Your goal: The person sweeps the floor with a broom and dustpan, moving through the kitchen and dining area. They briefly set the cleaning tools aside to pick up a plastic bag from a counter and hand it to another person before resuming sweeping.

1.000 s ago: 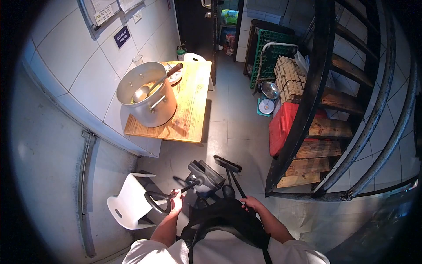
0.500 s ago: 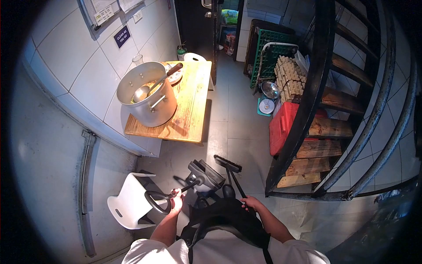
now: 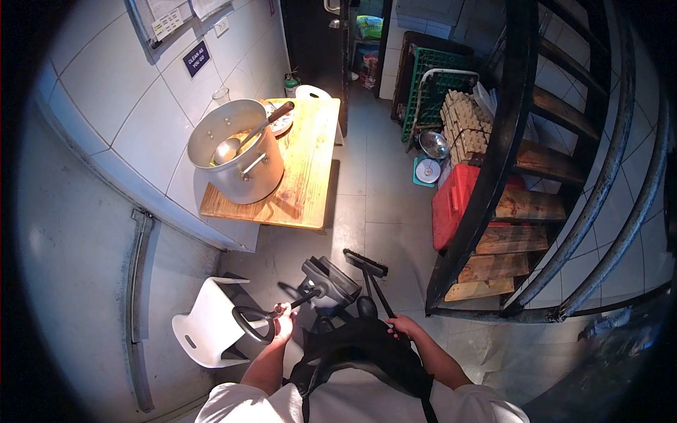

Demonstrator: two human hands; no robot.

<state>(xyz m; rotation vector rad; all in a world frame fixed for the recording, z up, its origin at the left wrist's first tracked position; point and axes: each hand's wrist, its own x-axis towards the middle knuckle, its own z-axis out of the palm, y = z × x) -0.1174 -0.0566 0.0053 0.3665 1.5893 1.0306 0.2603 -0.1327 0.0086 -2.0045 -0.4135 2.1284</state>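
Note:
My left hand (image 3: 283,323) is closed around the handle of a grey long-handled dustpan (image 3: 333,287), whose pan is low in front of me, just beyond my feet. The upper end of that handle forms a black loop over the white chair. In my right hand (image 3: 402,326) is the black stick of a broom (image 3: 365,262). Its dark bristled head lies a short way right of the pan, apart from it, close to the grey floor (image 3: 395,240). Part of the dustpan's handle is hidden by my fingers.
A white chair (image 3: 208,324) stands at my left. Ahead, a wooden table (image 3: 310,169) bears a large metal pot (image 3: 257,173) with a ladle (image 3: 229,149) in it. Right are a red box (image 3: 451,204), a scale (image 3: 427,170), stacked egg trays (image 3: 465,123) and a staircase (image 3: 525,204).

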